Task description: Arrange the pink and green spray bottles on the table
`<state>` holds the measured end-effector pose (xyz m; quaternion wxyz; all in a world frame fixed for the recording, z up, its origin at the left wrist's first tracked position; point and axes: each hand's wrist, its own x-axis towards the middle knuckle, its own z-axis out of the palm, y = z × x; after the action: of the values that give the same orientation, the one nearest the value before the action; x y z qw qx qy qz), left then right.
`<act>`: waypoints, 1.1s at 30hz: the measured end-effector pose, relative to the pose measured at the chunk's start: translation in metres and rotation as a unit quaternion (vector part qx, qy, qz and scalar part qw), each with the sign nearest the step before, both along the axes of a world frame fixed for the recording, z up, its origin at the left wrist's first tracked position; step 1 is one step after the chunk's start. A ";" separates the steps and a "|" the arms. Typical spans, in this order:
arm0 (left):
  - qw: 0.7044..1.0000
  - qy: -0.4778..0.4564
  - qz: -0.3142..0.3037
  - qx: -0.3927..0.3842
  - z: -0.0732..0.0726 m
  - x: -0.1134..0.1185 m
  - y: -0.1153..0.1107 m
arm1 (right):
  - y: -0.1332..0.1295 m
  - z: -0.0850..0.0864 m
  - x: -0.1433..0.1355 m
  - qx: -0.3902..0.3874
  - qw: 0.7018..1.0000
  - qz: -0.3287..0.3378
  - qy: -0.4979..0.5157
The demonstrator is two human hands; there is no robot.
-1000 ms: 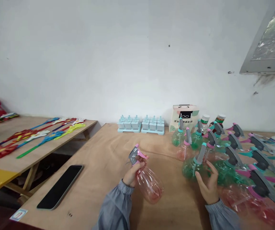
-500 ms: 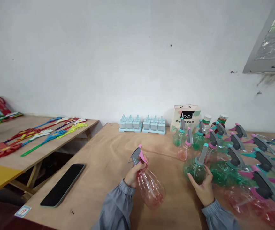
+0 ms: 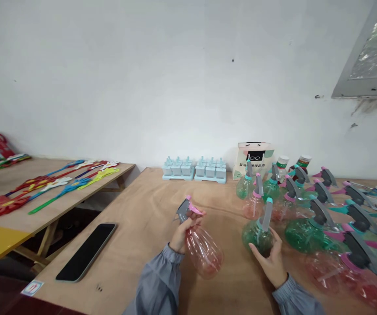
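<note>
My left hand (image 3: 184, 229) is wrapped round the neck of a pink spray bottle (image 3: 204, 253), which tilts with its grey and pink head up to the left. My right hand (image 3: 272, 258) holds the right side of a round green spray bottle (image 3: 257, 236) between thumb and fingers; this bottle has a grey trigger and a teal tip. Close behind it are a pink bottle (image 3: 253, 205) and a small green bottle (image 3: 244, 188). To the right of my right hand sits a larger green bottle (image 3: 303, 234).
Several more spray bottles (image 3: 355, 258) crowd the table's right side. Two light-blue mould sets (image 3: 177, 169) and a paper bag (image 3: 252, 162) stand by the wall. A black phone (image 3: 86, 251) lies at the left. Colourful flower-shaped items (image 3: 53, 183) cover another table.
My right hand has moved a little left with the green bottle, away from the larger green one. The pink bottle in my left hand has shifted slightly up and left, its head turned a little.
</note>
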<state>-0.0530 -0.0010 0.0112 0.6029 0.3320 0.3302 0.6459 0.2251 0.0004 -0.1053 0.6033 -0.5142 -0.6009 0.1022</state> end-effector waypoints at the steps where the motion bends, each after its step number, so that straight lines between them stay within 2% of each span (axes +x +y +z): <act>1: 1.000 0.009 0.000 0.002 0.001 0.000 -0.001 | -0.001 -0.001 -0.001 -0.005 1.000 0.004 0.003; 6: 0.998 0.043 0.024 0.049 0.010 0.002 -0.003 | -0.006 -0.005 -0.006 -0.025 0.999 0.025 -0.003; 11: 0.990 0.087 0.079 0.072 0.007 0.003 -0.003 | -0.008 -0.004 -0.009 -0.021 0.999 0.029 -0.007; 17: 0.977 0.163 0.040 0.133 -0.001 -0.010 0.000 | -0.009 -0.003 -0.009 -0.023 0.999 0.042 -0.006; 20: 0.960 0.234 0.078 0.134 0.000 -0.031 0.009 | -0.010 -0.004 -0.010 -0.023 0.999 0.047 -0.003; 25: 0.917 0.317 0.227 0.082 0.006 -0.087 0.038 | -0.011 -0.005 -0.010 -0.037 0.997 0.062 -0.009; 28: 0.882 0.361 0.295 0.069 0.005 -0.118 0.060 | -0.013 -0.007 -0.010 -0.035 0.997 0.060 -0.022; 33: 0.844 0.403 0.352 0.045 0.001 -0.157 0.102 | -0.014 -0.010 -0.012 -0.031 0.997 0.065 -0.034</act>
<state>-0.2100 0.1012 0.0117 0.1337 0.4514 0.6091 0.6383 0.2131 -0.0140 -0.1157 0.5583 -0.4958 -0.6499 0.1418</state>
